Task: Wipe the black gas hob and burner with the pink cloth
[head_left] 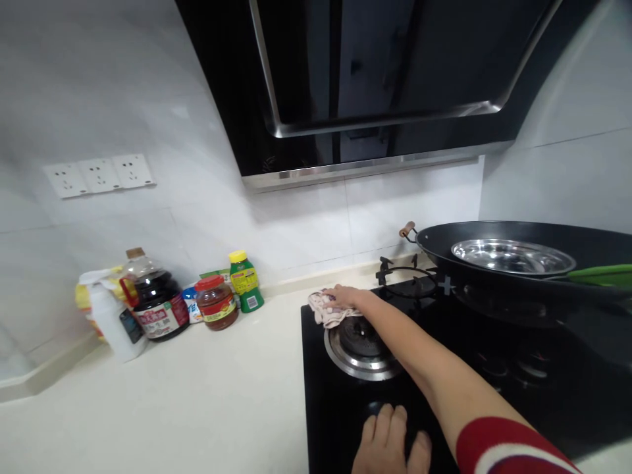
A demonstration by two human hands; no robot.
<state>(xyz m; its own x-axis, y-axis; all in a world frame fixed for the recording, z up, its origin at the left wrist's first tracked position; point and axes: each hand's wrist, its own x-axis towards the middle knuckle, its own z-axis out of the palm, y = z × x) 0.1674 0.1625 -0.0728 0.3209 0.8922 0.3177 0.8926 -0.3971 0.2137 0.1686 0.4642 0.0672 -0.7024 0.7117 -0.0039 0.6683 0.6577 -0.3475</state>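
On the far left corner of the black glass stovetop (323,401), my right hand (343,297) presses down on a crumpled pinkish-white cloth (326,312). The cloth lies at the back edge of the left burner (363,339), which has a bare dark centre and a shiny steel ring. My right forearm stretches across the ring's right side. At the stovetop's front, my left hand (388,444) rests with fingers extended and thumb apart, holding nothing. A round knob, partly hidden, shows just beyond its fingertips.
A black pan support (409,276) stands behind the burner. A large wok (434,247) on the right holds a steel plate (513,255) and something green (602,275). Left are a spray bottle (111,316), dark sauce jug (158,303), red-lidded jar (216,303) and green bottle (245,283). A range hood (306,148) overhangs.
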